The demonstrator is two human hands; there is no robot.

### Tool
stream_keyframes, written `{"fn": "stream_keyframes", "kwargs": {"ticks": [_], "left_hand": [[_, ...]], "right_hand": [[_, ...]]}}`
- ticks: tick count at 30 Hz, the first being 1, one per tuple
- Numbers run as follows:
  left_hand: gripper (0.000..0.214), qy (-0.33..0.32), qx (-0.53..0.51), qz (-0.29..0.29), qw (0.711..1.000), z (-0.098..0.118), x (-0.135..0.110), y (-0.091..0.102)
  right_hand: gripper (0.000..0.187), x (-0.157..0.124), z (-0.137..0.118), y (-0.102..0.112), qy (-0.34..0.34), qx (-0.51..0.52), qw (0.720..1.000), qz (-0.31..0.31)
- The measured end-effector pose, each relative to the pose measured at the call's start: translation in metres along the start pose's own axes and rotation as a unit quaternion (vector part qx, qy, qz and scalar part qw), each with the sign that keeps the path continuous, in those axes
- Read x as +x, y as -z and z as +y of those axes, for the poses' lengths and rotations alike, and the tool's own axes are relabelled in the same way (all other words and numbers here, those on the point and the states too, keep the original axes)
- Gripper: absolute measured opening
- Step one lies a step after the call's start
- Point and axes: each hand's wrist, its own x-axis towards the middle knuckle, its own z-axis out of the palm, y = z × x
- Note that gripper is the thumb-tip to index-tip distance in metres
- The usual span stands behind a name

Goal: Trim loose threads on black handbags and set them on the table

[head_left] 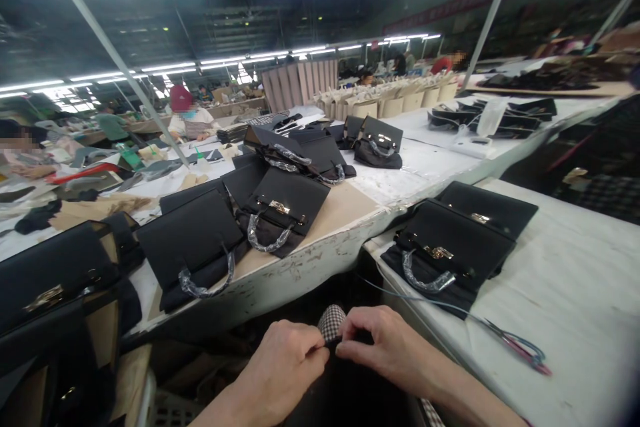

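Low in front of me, a piece of black material lies over my lap, most of it dark and without visible detail. At its upper edge my left hand is closed in a pinch. My right hand pinches the same edge a short way to the right, thumb and forefinger together. Nearest to the hands, a black handbag with a gold clasp and plastic-wrapped handle lies on the right table. Another black handbag rests on the left bench. Whether the lap piece is also a bag, I cannot tell.
Scissors with coloured handles lie on the white right table. Several more black bags crowd the left bench edge. Beige bag pieces stand farther back. A person in a red cap sits across the bench.
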Motion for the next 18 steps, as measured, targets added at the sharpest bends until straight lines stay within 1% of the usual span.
{"fn": "stream_keyframes", "kwargs": {"ticks": [2, 6, 10, 13, 18], "left_hand": [[0.026, 0.028, -0.022, -0.004, 0.999, 0.000, -0.002, 0.000], [0.024, 0.071, -0.041, 0.004, 0.997, 0.000, -0.005, 0.001], [0.025, 0.076, -0.045, 0.010, 0.996, 0.000, -0.006, 0.000], [0.023, 0.073, -0.044, 0.004, 0.996, 0.000, -0.006, -0.001], [0.023, 0.072, -0.048, -0.001, 0.996, -0.002, -0.003, 0.000]], "right_hand": [[0.008, -0.006, 0.006, 0.008, 0.011, 0.010, 1.000, -0.003], [0.010, -0.018, 0.015, 0.015, 0.008, 0.057, 0.998, 0.025], [0.013, -0.022, 0.015, 0.011, -0.024, 0.086, 0.995, 0.046], [0.016, -0.020, 0.014, 0.004, -0.036, 0.066, 0.994, 0.078], [0.017, -0.018, 0.016, -0.001, -0.048, 0.028, 0.992, 0.111]]}}
